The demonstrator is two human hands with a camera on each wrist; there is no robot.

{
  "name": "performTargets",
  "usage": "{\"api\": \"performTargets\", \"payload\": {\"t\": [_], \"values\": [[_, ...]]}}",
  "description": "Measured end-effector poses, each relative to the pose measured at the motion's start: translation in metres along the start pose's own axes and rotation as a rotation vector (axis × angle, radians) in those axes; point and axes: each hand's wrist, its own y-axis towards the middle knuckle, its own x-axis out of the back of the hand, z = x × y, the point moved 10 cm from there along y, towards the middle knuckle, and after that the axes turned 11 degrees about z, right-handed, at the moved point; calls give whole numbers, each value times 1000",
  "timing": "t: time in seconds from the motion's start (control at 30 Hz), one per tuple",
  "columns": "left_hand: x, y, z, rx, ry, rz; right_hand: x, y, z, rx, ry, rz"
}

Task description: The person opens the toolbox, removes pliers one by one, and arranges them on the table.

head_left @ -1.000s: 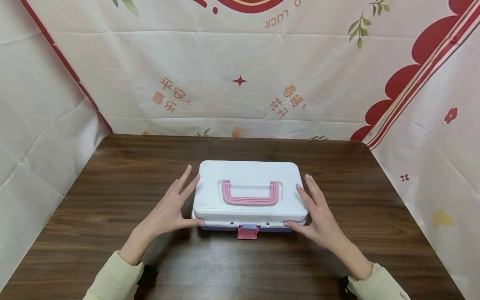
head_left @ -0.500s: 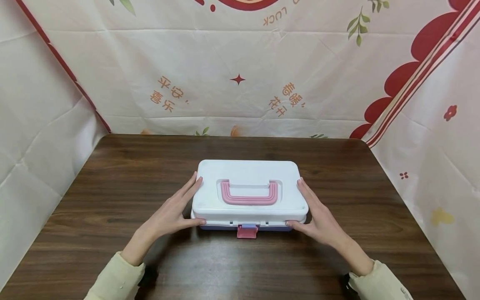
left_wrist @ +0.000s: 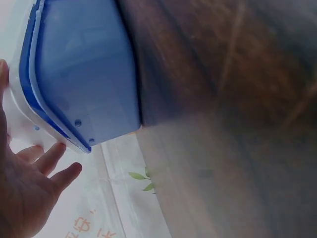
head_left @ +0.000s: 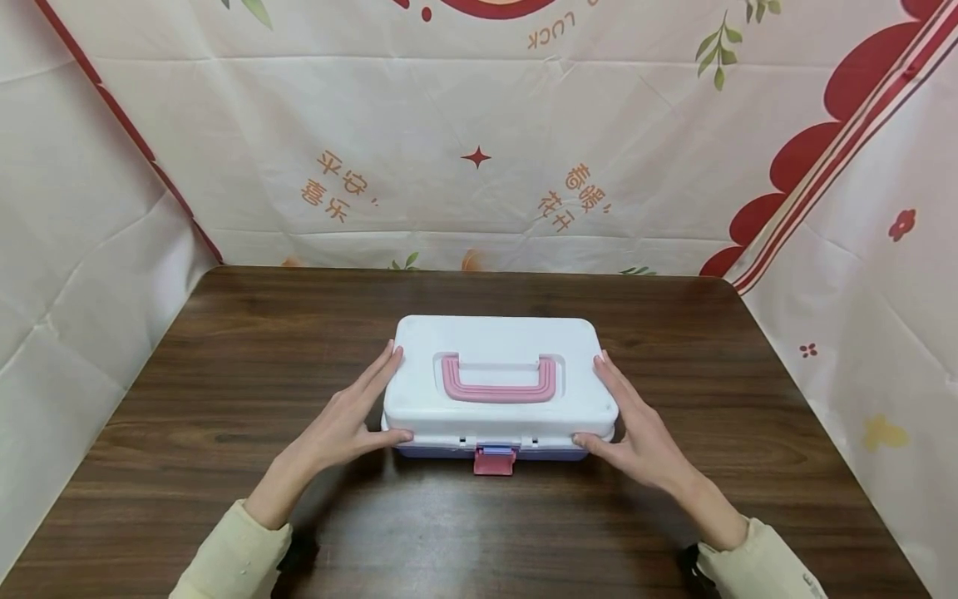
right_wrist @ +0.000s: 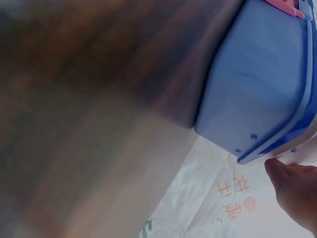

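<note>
A plastic storage box with a white lid (head_left: 494, 337) and a blue-purple base (left_wrist: 89, 74) stands on the table. On the lid lies a folded pink handle (head_left: 497, 394). The pink front latch (head_left: 494, 462) hangs down, unfastened. My left hand (head_left: 340, 428) holds the lid's left end, thumb at the front edge and fingers along the side. At the right end my right hand (head_left: 653, 445) holds the lid the same way. The lid's front edge sits slightly raised above the base. The inside of the box is hidden.
The dark wood-grain table (head_left: 262, 358) surrounds the box on all sides. Printed white cloth (head_left: 479, 108) hangs behind the table and along both sides.
Both hands have come in from spread fingers near the lid to holding its ends. The lid and its handle have risen slightly.
</note>
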Motion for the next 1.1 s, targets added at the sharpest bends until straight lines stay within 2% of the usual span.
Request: {"api": "performTargets", "payload": {"t": [0.1,0.33,0.5,0.67,0.87,1.1], "values": [[6,2,-3,-8,-3,-23,5,2,4,18,-2,3],[13,6,-1,67,-40,-23,11,6,11,88,-27,26],[11,5,-3,14,-15,13,11,5,10,88,-59,26],[11,3,-7,-53,62,35,13,3,9,78,-82,11],[26,6,-12,-114,93,-59,32,4,11,58,-54,-83],[50,13,-7,-121,20,-226,55,13,12,22,-70,-174]]}}
